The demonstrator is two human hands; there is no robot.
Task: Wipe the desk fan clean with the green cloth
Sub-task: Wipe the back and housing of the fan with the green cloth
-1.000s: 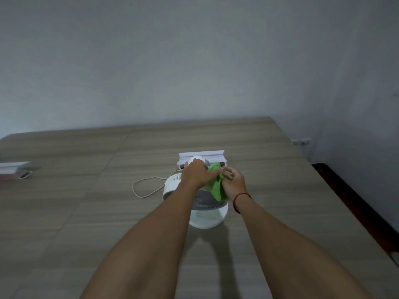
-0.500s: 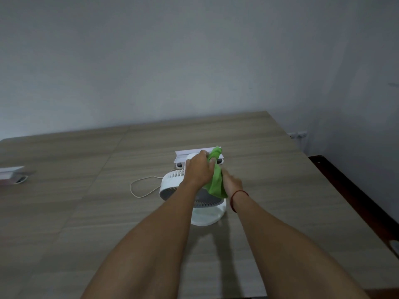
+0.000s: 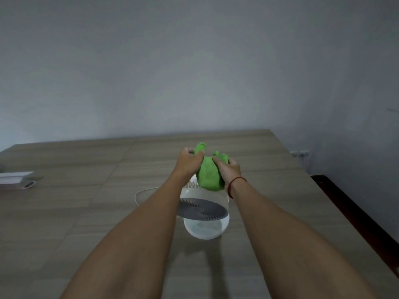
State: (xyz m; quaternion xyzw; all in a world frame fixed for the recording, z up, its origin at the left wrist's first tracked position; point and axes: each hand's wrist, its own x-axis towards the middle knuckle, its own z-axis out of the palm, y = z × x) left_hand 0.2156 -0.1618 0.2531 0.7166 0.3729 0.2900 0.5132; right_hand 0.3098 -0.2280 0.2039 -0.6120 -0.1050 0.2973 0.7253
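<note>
Pale grey walls rise behind a wide wooden table [image 3: 64, 212] with a streaked grain, its right edge running beside a dark strip of floor. On the wall past the table's far right corner sits a small white socket [image 3: 300, 152].

Both bare forearms reach forward over the middle of the table. The left hand [image 3: 188, 161] is closed around one upper end of the green cloth [image 3: 208, 174], a fold of which sticks up above the knuckles. The right hand [image 3: 229, 169] is closed on the other upper end, with a second green tuft showing above its fingers. A thin red cord [image 3: 234, 184] circles the right wrist. Between the two hands the cloth hangs in a bunched pouch, its lower part against the upper back of the desk fan [image 3: 205, 214]; whether it presses on the fan or only hangs in front of it is unclear.

That fan stands near the middle of the table, below the hands, a white housing with a grey slatted grille tilted upward and a round white base nearest the camera. A thin white cable [image 3: 142, 193] loops from it on the table toward the left. Near the left edge lies a flat white box [image 3: 15, 179], blurred, well apart from the fan.
</note>
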